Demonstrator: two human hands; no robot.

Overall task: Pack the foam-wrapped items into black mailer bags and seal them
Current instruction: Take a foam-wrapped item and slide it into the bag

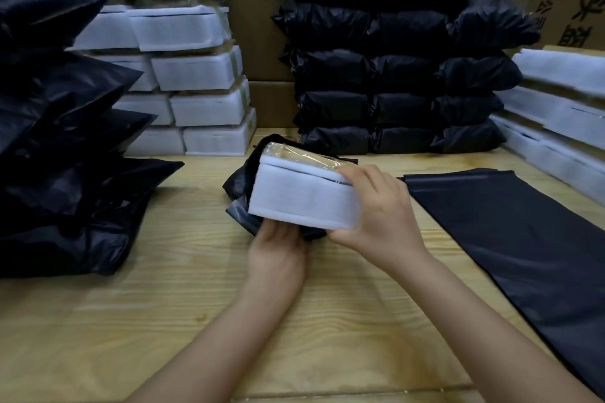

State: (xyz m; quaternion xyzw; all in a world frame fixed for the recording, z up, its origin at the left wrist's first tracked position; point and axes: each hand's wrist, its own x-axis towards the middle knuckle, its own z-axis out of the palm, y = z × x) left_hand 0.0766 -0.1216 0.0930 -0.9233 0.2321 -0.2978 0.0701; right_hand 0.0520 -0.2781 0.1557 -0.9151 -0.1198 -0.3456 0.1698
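Bags of black plastic (65, 141), filled and closed, lie heaped along the left edge of the pale wooden counter (163, 304). Just right of them, in the upper left, stands a stack of white foam-wrapped blocks (196, 75) against brown cardboard boxes (258, 26).

At the centre, the left hand (278, 249) reaches under the work. Its fingers are hidden, so I cannot tell whether its grip pinches the bag or merely props it. Above it is the task's thing, a white foam-wrapped item (304, 199) with tan contents under clear film. Its far left end sits inside the mouth of a crumpled black mailer bag (242, 180). The right hand (376, 206) has its grip clamped on the item's right end, fingers over the top and thumb below.

Behind, a neat stack of packed black parcels (393, 75) fills the upper centre. Flat empty black mailers (523, 239) lie at the right, with more foam-wrapped pieces (563, 101) at the right edge.

The step in hand looks like insertion, barely begun. Next, the bag's mouth likely needs holding wide while the item is pushed fully in, leaving the flap free for sealing.
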